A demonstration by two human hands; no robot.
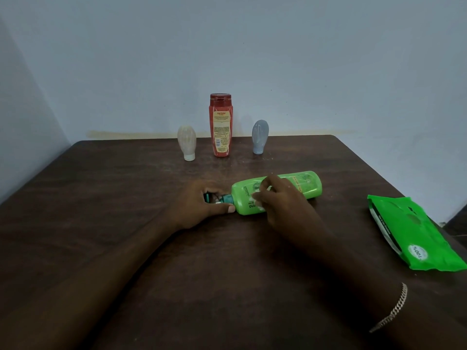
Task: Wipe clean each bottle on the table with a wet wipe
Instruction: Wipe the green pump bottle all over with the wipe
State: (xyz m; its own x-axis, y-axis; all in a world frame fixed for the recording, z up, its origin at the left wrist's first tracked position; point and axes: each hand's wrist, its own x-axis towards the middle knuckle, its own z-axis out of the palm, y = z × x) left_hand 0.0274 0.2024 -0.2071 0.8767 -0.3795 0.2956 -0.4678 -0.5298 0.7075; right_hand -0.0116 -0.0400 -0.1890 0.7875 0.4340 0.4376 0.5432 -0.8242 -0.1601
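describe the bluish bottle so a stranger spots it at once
On the dark wooden table, three bottles line the far edge. The small blue-grey plastic bottle stands cap-down at the row's right end, beside the tall red plastic bottle; its cream-white lookalike stands at the left end.

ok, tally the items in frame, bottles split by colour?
green bottle: 1
red bottle: 1
cream bottle: 1
grey-blue bottle: 1
wet wipe: 1
wipe pack: 1
Total: 6
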